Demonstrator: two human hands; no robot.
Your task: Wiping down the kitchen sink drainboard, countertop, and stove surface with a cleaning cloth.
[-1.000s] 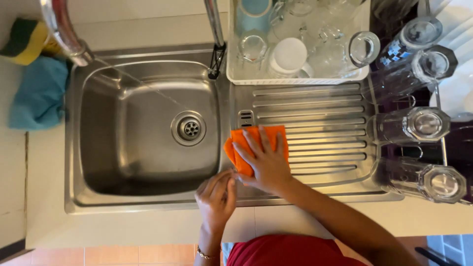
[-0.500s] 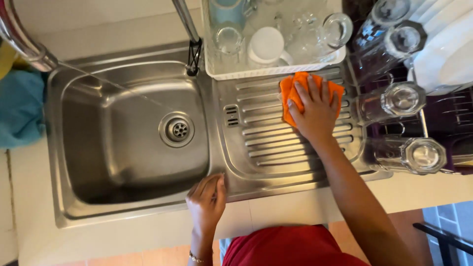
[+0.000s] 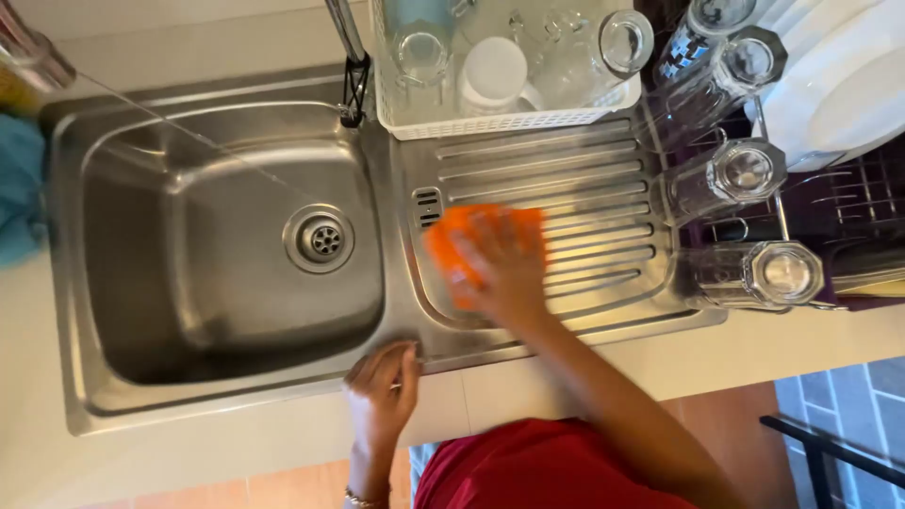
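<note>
**Hands at the sink: one on cloth, one on rim**

Right hand (image 3: 509,269): flat, fingers spread, pressing an orange cloth (image 3: 462,250) onto the ribbed drainboard (image 3: 584,179); blurred. Left hand (image 3: 382,386): fingers loosely curled, holding nothing, resting on the front rim of the sink (image 3: 226,254). Basin: steel, drain (image 3: 319,238) at centre. White basket (image 3: 500,118) of glasses at the drainboard's far edge. Tumblers (image 3: 726,179) lie on the dark rack to the right.

Orange cloth (image 3: 462,247) lies flat on ribbed drainboard (image 3: 603,179)
</note>
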